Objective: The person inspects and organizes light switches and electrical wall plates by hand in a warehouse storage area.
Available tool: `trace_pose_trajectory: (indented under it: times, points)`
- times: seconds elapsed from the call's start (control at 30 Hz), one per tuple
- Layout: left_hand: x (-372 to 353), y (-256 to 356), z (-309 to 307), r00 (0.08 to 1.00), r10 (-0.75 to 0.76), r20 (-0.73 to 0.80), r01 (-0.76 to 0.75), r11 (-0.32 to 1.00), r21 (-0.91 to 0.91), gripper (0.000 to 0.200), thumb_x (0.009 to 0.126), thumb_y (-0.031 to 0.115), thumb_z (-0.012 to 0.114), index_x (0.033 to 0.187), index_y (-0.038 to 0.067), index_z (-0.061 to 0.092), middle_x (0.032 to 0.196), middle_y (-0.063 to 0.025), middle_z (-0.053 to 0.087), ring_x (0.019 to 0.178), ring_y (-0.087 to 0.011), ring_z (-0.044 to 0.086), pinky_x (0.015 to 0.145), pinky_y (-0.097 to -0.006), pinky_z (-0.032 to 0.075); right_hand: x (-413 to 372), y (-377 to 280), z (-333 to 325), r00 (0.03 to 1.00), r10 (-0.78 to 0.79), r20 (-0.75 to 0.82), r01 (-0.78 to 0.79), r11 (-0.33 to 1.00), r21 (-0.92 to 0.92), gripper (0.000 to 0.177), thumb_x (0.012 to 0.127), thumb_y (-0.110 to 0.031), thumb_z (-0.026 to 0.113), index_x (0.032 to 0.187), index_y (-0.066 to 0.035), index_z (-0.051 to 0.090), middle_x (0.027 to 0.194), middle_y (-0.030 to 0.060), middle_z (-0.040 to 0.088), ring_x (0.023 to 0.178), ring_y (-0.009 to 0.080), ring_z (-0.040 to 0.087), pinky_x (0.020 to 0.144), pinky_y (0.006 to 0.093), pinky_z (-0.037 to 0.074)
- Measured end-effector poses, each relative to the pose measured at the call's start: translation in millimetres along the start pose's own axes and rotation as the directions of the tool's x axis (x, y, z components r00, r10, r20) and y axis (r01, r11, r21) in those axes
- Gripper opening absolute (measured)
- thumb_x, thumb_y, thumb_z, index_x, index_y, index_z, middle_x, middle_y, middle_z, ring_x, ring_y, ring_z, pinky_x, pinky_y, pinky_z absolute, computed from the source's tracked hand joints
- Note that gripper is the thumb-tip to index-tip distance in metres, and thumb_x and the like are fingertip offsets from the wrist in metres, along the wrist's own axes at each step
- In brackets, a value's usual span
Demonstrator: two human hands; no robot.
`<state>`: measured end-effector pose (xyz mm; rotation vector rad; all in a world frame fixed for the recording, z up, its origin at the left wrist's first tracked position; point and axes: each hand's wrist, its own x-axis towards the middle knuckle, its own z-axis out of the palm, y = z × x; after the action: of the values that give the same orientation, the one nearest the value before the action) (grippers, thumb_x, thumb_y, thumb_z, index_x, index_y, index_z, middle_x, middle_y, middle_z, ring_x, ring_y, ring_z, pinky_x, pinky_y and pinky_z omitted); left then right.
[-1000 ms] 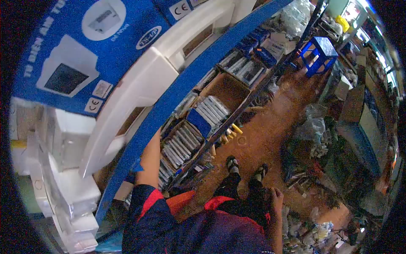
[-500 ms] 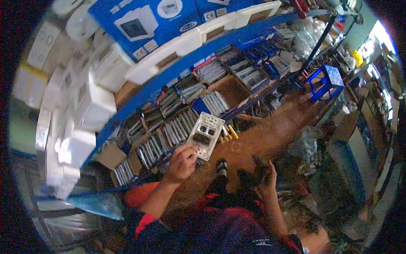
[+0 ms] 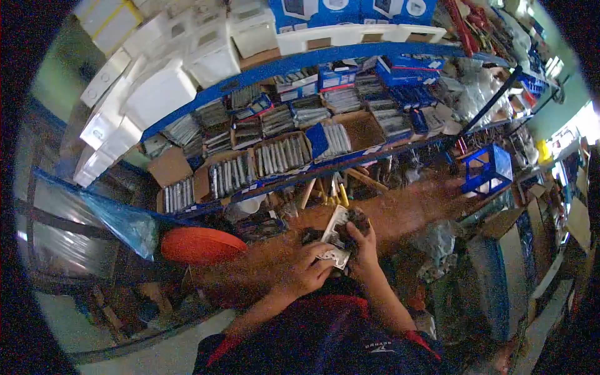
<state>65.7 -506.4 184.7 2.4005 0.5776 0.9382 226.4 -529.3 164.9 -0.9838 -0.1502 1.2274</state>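
A white plastic plate with openings is held in front of my body, tilted, its lower part between the fingers of my left hand. My right hand is closed around a dark bundle, which lies against the plate's right side and partly covers it. What the bundle is made of is too blurred to tell. Both hands are close together, above the brown floor.
A blue shelf holds open cartons of thin wrapped packs, with white boxes above. A red round object lies at the lower left. At the right stand a blue stool and cardboard pieces; clear plastic is nearer.
My right hand has come up from the lower right to meet the plate, bringing the dark bundle against it. My left hand has moved right and down with the plate. The view has turned.
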Motion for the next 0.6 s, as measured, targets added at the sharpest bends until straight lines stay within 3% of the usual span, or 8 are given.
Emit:
trace_pose_trajectory:
  times: [0.07, 0.2, 0.33, 0.4, 0.5, 0.53, 0.57, 0.6]
  points:
    - [-8, 5, 4, 1.000, 0.006, 0.028, -0.006, 1.000, -0.003, 0.027, 0.067, 0.003, 0.069, 0.091, 0.008, 0.058, 0.110, -0.0103, 0.053, 0.101, -0.0316, 0.054, 0.087, -0.0413, 0.045, -4, 7, -7, 0.994, -0.101, -0.050, 0.092, 0.983, -0.159, 0.036, 0.083, -0.010, 0.063, 0.116, -0.005, 0.050, 0.102, 0.0055, 0.059, 0.087, 0.0151, 0.057, 0.077, 0.0295, 0.049]
    - [-9, 6, 11, 0.997, 0.074, 0.009, -0.073, 0.995, -0.069, 0.021, 0.071, 0.008, 0.068, 0.090, 0.007, 0.059, 0.106, -0.0088, 0.055, 0.098, -0.0288, 0.055, 0.087, -0.0424, 0.045, -11, 11, -15, 0.985, -0.106, -0.134, 0.102, 0.994, -0.042, 0.027, 0.085, -0.015, 0.061, 0.108, -0.003, 0.053, 0.093, 0.0054, 0.061, 0.082, 0.0117, 0.057, 0.076, 0.0258, 0.047]
    - [4, -13, 11, 0.982, 0.181, 0.062, -0.173, 0.979, -0.110, 0.014, 0.074, 0.011, 0.066, 0.086, 0.007, 0.060, 0.096, -0.0076, 0.059, 0.091, -0.0242, 0.059, 0.086, -0.0426, 0.045, -10, 13, -30, 0.931, -0.322, -0.171, 0.237, 0.890, -0.389, 0.026, 0.088, -0.023, 0.058, 0.104, -0.003, 0.054, 0.083, 0.0021, 0.058, 0.071, 0.0110, 0.051, 0.063, 0.0238, 0.042]
    - [12, -41, 20, 0.975, 0.216, 0.044, -0.206, 0.962, -0.178, 0.013, 0.074, 0.012, 0.065, 0.085, 0.008, 0.061, 0.090, -0.0065, 0.061, 0.086, -0.0230, 0.060, 0.086, -0.0418, 0.045, -1, 27, -61, 0.932, -0.224, -0.286, 0.102, 0.917, -0.386, 0.032, 0.090, -0.035, 0.052, 0.099, -0.004, 0.055, 0.081, 0.0011, 0.055, 0.070, 0.0097, 0.050, 0.061, 0.0251, 0.041]
    - [44, -114, 11, 0.999, -0.001, 0.048, 0.008, 0.990, -0.143, 0.009, 0.080, 0.011, 0.061, 0.087, 0.006, 0.058, 0.091, -0.0081, 0.061, 0.086, -0.0247, 0.059, 0.078, -0.0382, 0.047, 9, 52, -117, 0.901, -0.191, -0.389, 0.022, 0.917, -0.399, 0.044, 0.090, -0.047, 0.047, 0.097, -0.005, 0.057, 0.078, 0.0009, 0.055, 0.067, 0.0099, 0.050, 0.061, 0.0267, 0.041]
    - [60, -142, 6, 0.959, -0.271, 0.085, 0.281, 0.950, -0.139, 0.011, 0.081, 0.015, 0.061, 0.088, 0.006, 0.059, 0.088, -0.0092, 0.062, 0.082, -0.0258, 0.060, 0.075, -0.0376, 0.047, 9, 50, -129, 0.895, -0.149, -0.420, -0.033, 0.918, -0.396, 0.048, 0.090, -0.050, 0.045, 0.097, -0.004, 0.058, 0.078, 0.0012, 0.055, 0.067, 0.0104, 0.050, 0.061, 0.0271, 0.042]
    - [80, -172, 0, 0.846, -0.520, 0.119, 0.532, 0.838, -0.123, 0.014, 0.082, 0.019, 0.060, 0.089, 0.007, 0.059, 0.085, -0.0102, 0.063, 0.078, -0.0270, 0.061, 0.073, -0.0370, 0.048, 2, 32, -115, 0.868, -0.138, -0.477, -0.098, 0.894, -0.437, 0.052, 0.090, -0.053, 0.042, 0.095, -0.003, 0.057, 0.080, 0.0006, 0.055, 0.070, 0.0110, 0.051, 0.063, 0.0288, 0.042]
    - [97, -213, -4, 0.898, -0.439, -0.005, 0.439, 0.898, -0.010, 0.016, 0.084, 0.022, 0.057, 0.093, 0.009, 0.060, 0.082, -0.0123, 0.063, 0.075, -0.0275, 0.062, 0.067, -0.0368, 0.049, 0, 25, -109, 0.834, -0.122, -0.538, -0.133, 0.902, -0.411, 0.054, 0.091, -0.053, 0.040, 0.098, -0.002, 0.058, 0.083, 0.0016, 0.056, 0.073, 0.0118, 0.052, 0.066, 0.0301, 0.043]
